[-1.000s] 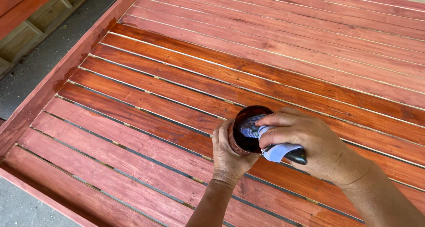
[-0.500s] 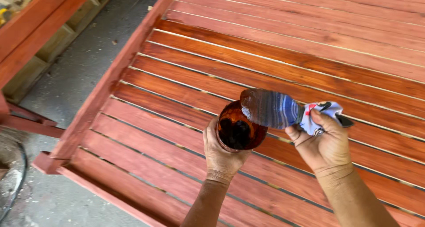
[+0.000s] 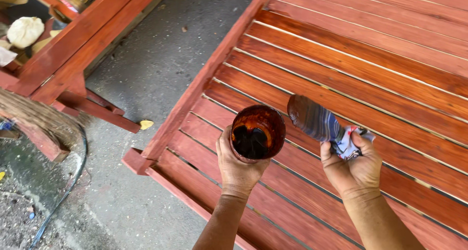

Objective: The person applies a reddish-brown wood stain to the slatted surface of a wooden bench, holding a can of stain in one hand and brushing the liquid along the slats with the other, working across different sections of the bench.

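Head view, stain-filled cup [image 3: 257, 132] gripped by left hand [image 3: 238, 166], stain-soaked rag wad [image 3: 319, 123] clenched in right hand [image 3: 355, 168], slatted wooden panel [image 3: 390, 64] beneath the fingers.

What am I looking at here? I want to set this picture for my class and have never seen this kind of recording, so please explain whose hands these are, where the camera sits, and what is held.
The camera is worn on a person's head and looks down at their own two bare hands. The left hand holds a small cup with dark stain inside. The right hand grips a rolled cloth, its tip wet and dark brown. Beneath them lies a red-stained slatted wooden frame on a concrete floor. More red-stained timber stands at the upper left.
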